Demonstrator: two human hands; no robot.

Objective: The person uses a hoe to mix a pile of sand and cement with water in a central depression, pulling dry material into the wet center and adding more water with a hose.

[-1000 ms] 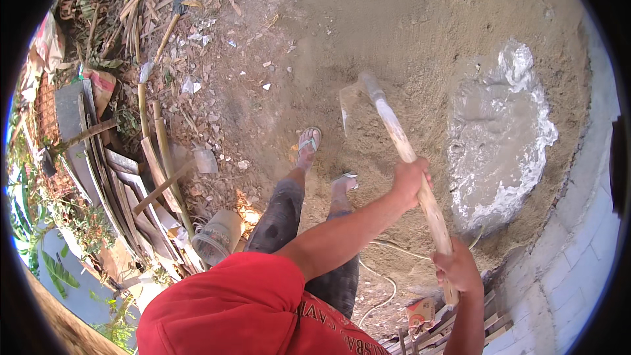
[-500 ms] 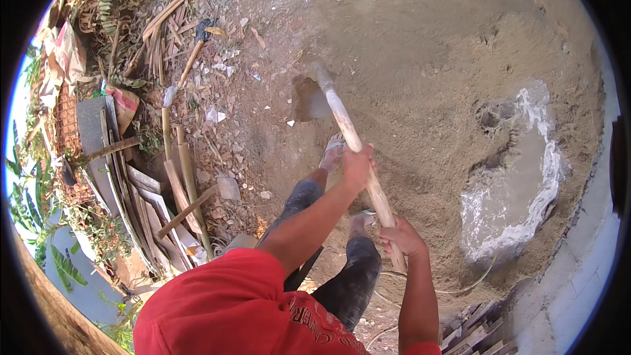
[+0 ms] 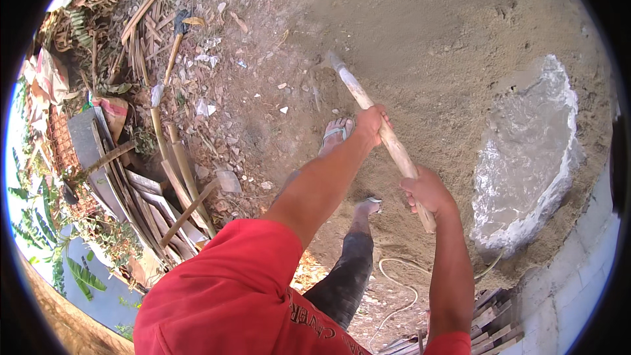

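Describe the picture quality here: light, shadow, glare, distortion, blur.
Head view: hard sunlight; the white patch in the sand pile glares, nearly washed out. Fisheye bending curves the block wall and plank stack near the black round rim. Left hand and right hand on the wooden handle look sharp; the tool's far end, sunk in sand, is hard to make out.
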